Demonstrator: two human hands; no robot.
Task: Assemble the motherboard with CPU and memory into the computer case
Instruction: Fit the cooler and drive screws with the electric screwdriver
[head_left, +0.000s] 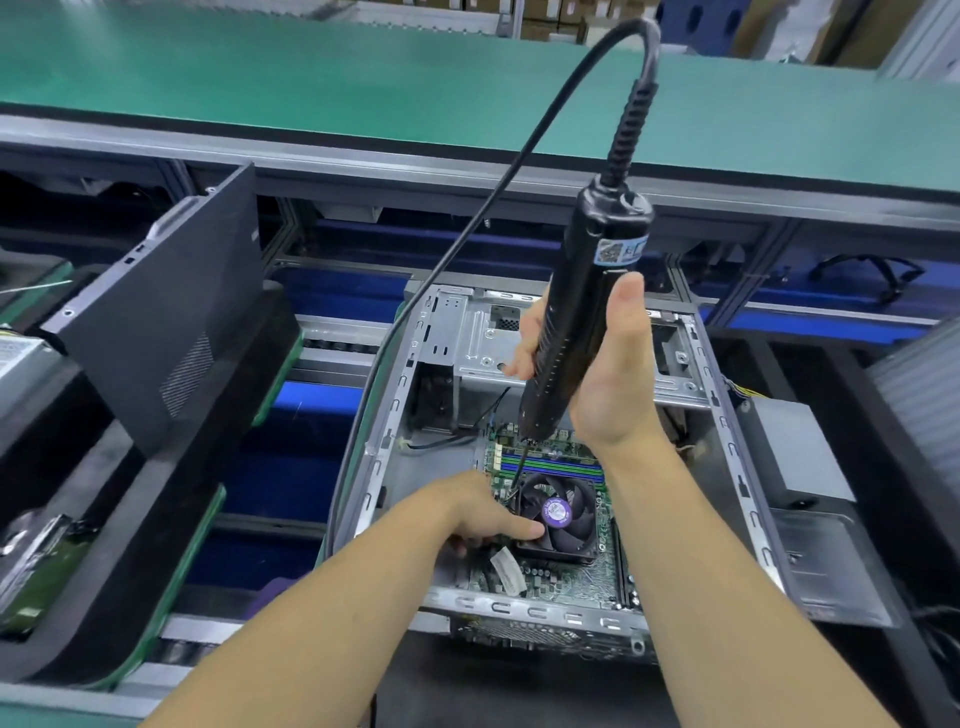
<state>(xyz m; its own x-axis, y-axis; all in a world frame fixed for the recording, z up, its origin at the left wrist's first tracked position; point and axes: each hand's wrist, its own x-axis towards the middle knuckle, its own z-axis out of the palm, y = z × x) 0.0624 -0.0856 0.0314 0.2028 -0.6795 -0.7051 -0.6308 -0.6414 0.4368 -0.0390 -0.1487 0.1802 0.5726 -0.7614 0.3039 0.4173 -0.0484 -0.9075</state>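
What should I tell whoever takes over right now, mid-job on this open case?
Right hand: grips the black corded electric screwdriver, held upright, its bit down at the far left corner of the fan.
Left hand: rests against the black CPU cooler fan with purple hub, thumb on its frame, steadying it.
Where: the green motherboard lies inside the open grey metal computer case; the cooler sits on it, memory slots just behind.
Done: board and cooler are in place.
Left: whether any screws are tight cannot be told; check each cooler corner and the board mounts.
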